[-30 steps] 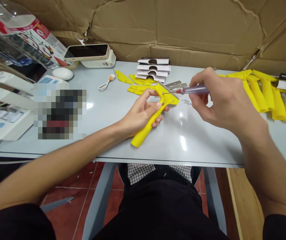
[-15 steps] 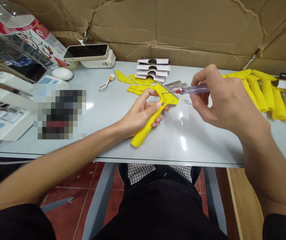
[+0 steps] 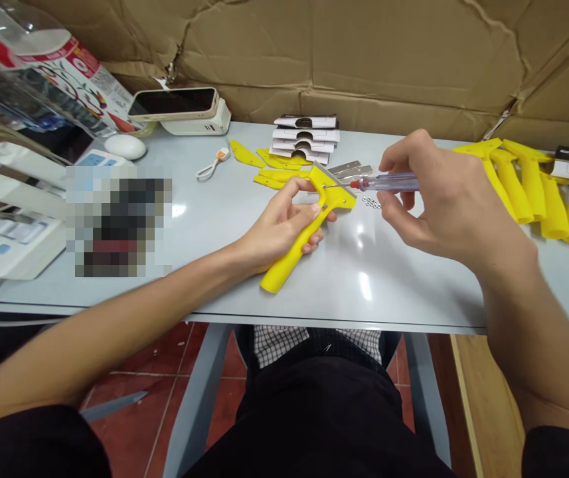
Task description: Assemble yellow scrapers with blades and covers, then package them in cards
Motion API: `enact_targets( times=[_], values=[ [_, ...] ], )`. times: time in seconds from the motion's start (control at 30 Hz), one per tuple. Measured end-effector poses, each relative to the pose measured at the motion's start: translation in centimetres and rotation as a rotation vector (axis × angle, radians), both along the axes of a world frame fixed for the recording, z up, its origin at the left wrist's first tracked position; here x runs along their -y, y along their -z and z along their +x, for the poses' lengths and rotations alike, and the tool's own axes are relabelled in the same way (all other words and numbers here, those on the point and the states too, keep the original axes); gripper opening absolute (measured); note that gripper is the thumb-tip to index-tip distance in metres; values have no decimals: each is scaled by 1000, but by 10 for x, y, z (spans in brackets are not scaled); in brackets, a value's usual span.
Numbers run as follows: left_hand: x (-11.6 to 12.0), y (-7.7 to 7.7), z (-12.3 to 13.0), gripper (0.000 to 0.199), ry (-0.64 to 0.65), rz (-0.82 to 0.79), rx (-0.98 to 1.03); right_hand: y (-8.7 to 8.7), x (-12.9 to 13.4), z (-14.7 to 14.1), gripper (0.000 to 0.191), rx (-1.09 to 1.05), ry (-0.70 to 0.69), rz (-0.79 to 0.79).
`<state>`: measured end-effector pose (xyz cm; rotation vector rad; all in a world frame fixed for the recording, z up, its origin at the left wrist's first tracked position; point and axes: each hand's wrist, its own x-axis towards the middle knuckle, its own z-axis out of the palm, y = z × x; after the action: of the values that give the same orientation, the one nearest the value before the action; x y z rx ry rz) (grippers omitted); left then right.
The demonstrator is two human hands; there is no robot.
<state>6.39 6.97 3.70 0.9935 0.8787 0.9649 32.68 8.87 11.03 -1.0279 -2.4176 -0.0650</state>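
Note:
My left hand (image 3: 289, 222) is closed round the neck of a yellow scraper (image 3: 291, 262), its handle slanting down to the left and its wide head up to the right. A metal blade edge shows along the head, with two screws on its face. My right hand (image 3: 438, 192) grips a screwdriver (image 3: 388, 182) by its clear purplish handle. The driver's shaft reaches left to the upper-left screw on the head. Just beyond the head lie metal blades (image 3: 348, 169) and several small nuts (image 3: 371, 203) on the table.
Yellow plates (image 3: 247, 154) and stacked white blade boxes (image 3: 305, 141) lie behind the scraper. Several yellow scraper handles (image 3: 556, 206) line the right side. A phone (image 3: 174, 103), a short cable (image 3: 208, 169), a mouse (image 3: 125, 147) and a bottle (image 3: 72, 73) are at left. Cardboard (image 3: 404, 60) stands behind.
The fingers of my right hand have shifted slightly on the screwdriver handle. The scraper and my left hand stay almost in the same place.

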Motion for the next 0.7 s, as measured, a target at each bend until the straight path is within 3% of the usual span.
enact_targets(
  times=[0.17, 0.33, 0.5, 0.6, 0.7],
  values=[
    [0, 1, -1, 40, -6, -7, 3, 3, -4, 2, 16, -14, -5, 46],
    [0, 1, -1, 39, -2, 3, -1, 2, -3, 0, 22, -13, 40, -2],
    [0, 0, 0, 39, 3, 2, -2, 4, -2, 0, 19, -46, -37, 25],
    [0, -1, 0, 38, -5, -3, -8, 6, -6, 2, 13, -28, -2, 64],
    [1, -1, 0, 38, -9, -9, -12, 7, -8, 2, 21, -18, 47, 49]
  ],
)
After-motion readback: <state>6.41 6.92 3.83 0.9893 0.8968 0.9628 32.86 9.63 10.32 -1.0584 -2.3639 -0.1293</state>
